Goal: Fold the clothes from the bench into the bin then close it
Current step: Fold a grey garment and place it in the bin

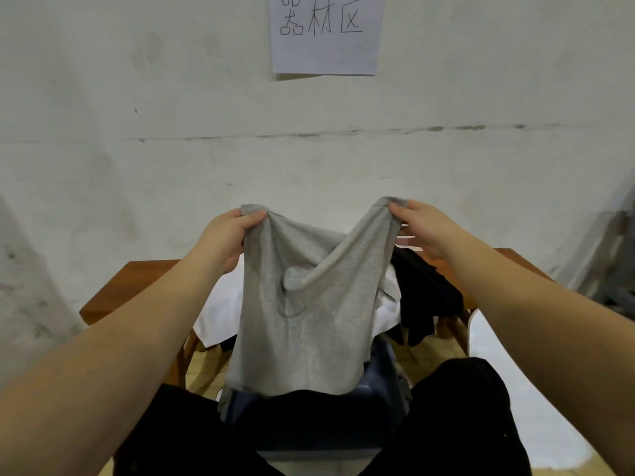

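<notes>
Scuffed white wall (171, 97), paper sign (326, 32)

Both forearms (120, 338) are bare to the frame's edge, with no sleeve showing. The lap wears black cloth (464, 407), seemingly trousers. No rings or watch show.

A: Access to the blue-grey plastic bin (385, 383)?

B: Obstructed. The grey cotton tank top (302, 304) hangs across its opening.

A: Wooden bench (144, 280) surface?

B: Left end bare; the centre carries crumpled white cloth (220, 314), the right a black garment heap (426, 293). Open air lies above both, up to the wall.
</notes>
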Action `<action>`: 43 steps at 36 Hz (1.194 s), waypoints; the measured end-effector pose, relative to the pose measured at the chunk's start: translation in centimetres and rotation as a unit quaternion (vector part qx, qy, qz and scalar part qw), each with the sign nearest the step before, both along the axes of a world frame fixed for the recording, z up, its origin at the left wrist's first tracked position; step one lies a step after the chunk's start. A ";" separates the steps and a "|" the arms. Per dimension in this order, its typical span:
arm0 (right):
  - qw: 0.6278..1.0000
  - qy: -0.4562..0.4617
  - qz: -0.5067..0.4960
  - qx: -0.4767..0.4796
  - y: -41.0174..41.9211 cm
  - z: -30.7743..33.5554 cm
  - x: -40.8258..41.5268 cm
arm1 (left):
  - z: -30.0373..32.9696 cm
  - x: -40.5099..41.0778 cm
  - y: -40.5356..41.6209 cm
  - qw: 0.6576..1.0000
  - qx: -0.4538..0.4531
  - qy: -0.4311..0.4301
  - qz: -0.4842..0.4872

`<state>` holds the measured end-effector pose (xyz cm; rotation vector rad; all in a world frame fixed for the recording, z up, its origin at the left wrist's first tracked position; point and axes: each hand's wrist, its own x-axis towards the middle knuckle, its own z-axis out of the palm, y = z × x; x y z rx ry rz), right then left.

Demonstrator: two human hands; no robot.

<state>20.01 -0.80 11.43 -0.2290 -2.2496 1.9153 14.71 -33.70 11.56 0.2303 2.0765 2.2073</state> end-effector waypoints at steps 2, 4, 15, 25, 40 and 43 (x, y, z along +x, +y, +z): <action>1.000 0.005 -0.020 0.010 -0.1 0.3 0.3 | 0.5 0.1 -0.6 1.000 -0.018 0.005 0.013; 0.999 0.010 -0.035 0.015 0.0 0.5 0.6 | 0.9 0.1 -1.3 0.999 -0.031 0.016 0.023; 0.996 0.016 -0.086 0.016 1.7 2.0 1.5 | 3.5 -0.3 -2.9 0.997 -0.009 0.044 0.057; 0.994 0.008 -0.103 0.035 2.4 2.2 2.2 | 3.7 -1.0 -4.4 0.995 -0.031 0.047 0.076; 0.993 -0.034 -0.110 0.030 3.3 0.4 0.5 | 2.3 -3.5 -6.9 0.972 -0.163 0.058 0.161; 0.992 -0.044 -0.119 -0.029 3.5 0.2 -0.1 | 2.3 -4.2 -7.5 0.969 -0.165 0.045 0.176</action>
